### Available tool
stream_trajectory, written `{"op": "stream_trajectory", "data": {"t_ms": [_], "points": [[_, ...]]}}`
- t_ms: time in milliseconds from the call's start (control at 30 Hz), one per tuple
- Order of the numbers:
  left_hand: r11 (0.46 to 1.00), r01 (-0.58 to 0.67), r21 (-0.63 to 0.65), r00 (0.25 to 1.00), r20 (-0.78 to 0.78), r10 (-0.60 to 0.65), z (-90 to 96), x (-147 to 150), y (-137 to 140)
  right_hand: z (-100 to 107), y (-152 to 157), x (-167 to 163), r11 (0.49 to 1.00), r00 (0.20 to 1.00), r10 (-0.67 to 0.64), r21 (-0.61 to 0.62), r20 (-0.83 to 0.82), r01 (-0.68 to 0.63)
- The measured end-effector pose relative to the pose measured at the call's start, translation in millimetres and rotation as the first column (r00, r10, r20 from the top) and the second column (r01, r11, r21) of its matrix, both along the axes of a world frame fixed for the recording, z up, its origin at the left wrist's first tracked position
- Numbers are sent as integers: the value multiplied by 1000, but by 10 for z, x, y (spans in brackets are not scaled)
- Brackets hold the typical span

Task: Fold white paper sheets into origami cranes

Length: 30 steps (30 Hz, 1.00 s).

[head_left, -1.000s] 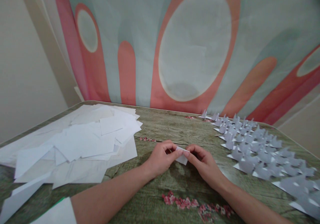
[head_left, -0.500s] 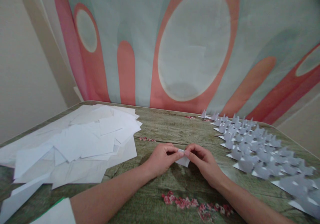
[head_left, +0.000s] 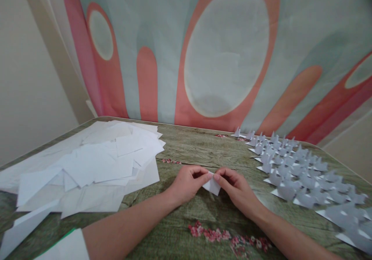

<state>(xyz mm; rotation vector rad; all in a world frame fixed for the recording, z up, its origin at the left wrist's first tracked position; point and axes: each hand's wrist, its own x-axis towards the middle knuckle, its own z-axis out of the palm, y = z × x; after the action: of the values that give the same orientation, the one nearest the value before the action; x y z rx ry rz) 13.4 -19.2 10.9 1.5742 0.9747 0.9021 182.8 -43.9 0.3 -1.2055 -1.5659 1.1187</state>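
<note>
A small folded piece of white paper (head_left: 213,187) is pinched between both hands, just above the middle of the table. My left hand (head_left: 187,183) grips its left upper edge between thumb and forefinger. From the other side, my right hand (head_left: 235,186) pinches the top right corner with thumb and fingertips. The paper's lower part hangs out below the thumbs; its upper edge is partly hidden by the fingers. Its finer folds are too small to make out.
On the left lies a spread heap of white paper sheets (head_left: 101,163). Rows of small folded white paper figures (head_left: 290,171) stand along the right side. Printed pink flowers (head_left: 213,235) mark the wood-grain tabletop (head_left: 186,143). A patterned cloth (head_left: 165,16) hangs behind.
My left thumb has drawn slightly leftward along the paper, and a little more of the paper shows between the hands. Both hands keep their pinch.
</note>
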Motion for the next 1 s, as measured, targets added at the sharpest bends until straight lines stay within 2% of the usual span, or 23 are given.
{"op": "stream_trajectory", "data": {"t_ms": [133, 500, 1000], "points": [[1000, -12, -8, 1000, 9, 12, 4, 0, -2, 8, 0, -5, 1000, 1000, 11, 0, 25, -11], [999, -30, 30, 996, -88, 33, 38, 6, -5, -24, 17, -15, 996, 991, -90, -20, -101, 89], [997, -25, 68, 990, -135, 34, 90, -8, 11, -49, 40, -18, 988, 987, -149, -50, -60, 146]]}}
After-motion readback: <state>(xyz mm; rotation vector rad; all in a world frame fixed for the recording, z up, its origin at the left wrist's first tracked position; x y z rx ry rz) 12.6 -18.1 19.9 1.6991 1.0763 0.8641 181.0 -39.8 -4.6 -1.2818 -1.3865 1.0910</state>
